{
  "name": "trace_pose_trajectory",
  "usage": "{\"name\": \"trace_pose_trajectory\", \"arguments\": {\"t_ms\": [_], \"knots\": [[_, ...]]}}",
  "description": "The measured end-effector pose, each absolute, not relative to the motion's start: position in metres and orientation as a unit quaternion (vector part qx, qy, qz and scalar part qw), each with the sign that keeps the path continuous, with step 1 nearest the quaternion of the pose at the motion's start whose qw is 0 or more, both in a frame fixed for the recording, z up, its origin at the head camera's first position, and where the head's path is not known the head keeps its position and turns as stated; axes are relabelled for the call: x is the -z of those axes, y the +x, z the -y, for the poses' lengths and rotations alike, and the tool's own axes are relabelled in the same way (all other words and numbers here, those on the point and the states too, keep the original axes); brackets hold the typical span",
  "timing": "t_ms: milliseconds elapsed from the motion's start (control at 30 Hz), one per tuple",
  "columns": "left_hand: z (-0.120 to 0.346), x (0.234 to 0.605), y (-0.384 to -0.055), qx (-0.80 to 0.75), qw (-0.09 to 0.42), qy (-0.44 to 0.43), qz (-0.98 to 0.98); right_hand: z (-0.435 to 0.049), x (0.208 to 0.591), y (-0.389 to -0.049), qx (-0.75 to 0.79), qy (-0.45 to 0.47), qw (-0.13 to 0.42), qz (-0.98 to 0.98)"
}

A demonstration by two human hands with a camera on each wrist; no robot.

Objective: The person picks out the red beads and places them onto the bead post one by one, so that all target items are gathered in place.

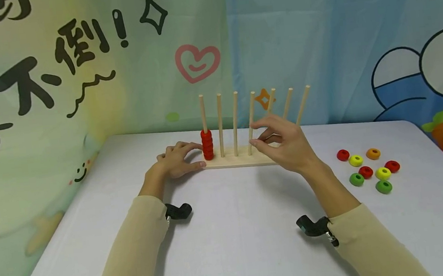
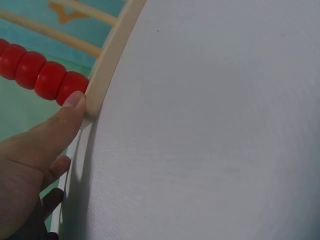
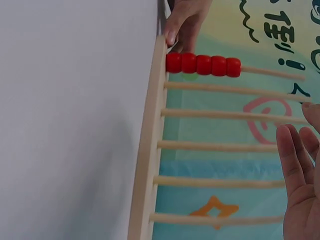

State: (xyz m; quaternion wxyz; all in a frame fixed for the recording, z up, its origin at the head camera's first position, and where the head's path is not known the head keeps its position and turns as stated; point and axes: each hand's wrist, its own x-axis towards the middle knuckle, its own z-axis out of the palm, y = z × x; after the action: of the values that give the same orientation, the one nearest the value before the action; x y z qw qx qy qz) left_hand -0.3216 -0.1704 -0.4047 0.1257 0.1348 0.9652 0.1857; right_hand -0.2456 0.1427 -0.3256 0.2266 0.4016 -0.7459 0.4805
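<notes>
1. As its base lies flat on the table [image 1: 232,228], the rack [image 1: 232,160] stands in front of the person, with seven pegs [image 1: 220,124] rising from it in a row.
2. Five red beads [image 1: 207,145] are stacked on the rack's leftmost peg [image 1: 203,112], the lowest one down against the base.
3. At the rack's left end, the left hand [image 1: 176,161] grips the base, its thumb at the front corner beside the lowest bead and its index finger reaching toward the back; the other fingers hang loosely off the end.
4. Near the rack's fourth peg [image 1: 251,107], the right hand [image 1: 285,144] is raised over the base, fingers gently bent, with a gap between thumb and index finger; whether they touch that peg I cannot tell.
5. Well to the right of the rack, loose beads [image 1: 366,174] lie scattered: three red, two yellow, two green and one orange.
6. Nearer the person than the rack, each beige sleeve [image 1: 130,253] has a black device [image 1: 178,211] at its cuff.
7. Behind the rack hangs a backdrop [image 1: 285,48], with a smiling heart [image 1: 200,80] above the pegs and black lettering [image 1: 23,85] off to their left.
</notes>
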Motion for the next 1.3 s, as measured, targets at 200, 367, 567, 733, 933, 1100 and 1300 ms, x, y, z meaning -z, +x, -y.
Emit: {"name": "trace_pose_trajectory", "arguments": {"t_ms": [200, 367, 567, 733, 933, 1100, 1300], "knots": [[0.170, 0.404, -0.321, -0.187, 0.125, 0.136, -0.965, -0.157, 0.331, -0.243, -0.465, 0.393, 0.232, 0.759], [0.171, 0.403, -0.321, -0.187, 0.126, 0.136, -0.965, -0.170, 0.336, -0.244, -0.459, 0.385, 0.237, 0.765], [0.171, 0.402, -0.321, -0.193, 0.125, 0.139, -0.963, -0.181, 0.339, -0.244, -0.462, 0.376, 0.237, 0.768], [0.171, 0.404, -0.321, -0.189, 0.123, 0.141, -0.964, -0.189, 0.342, -0.243, -0.464, 0.374, 0.237, 0.767], [0.173, 0.405, -0.317, -0.186, 0.126, 0.132, -0.965, -0.205, 0.356, -0.251, -0.451, 0.365, 0.247, 0.776], [0.173, 0.406, -0.316, -0.189, 0.125, 0.135, -0.965, -0.219, 0.363, -0.250, -0.428, 0.348, 0.248, 0.797], [0.170, 0.405, -0.319, -0.188, 0.122, 0.137, -0.965, -0.234, 0.360, -0.244, -0.403, 0.337, 0.256, 0.811]]}}
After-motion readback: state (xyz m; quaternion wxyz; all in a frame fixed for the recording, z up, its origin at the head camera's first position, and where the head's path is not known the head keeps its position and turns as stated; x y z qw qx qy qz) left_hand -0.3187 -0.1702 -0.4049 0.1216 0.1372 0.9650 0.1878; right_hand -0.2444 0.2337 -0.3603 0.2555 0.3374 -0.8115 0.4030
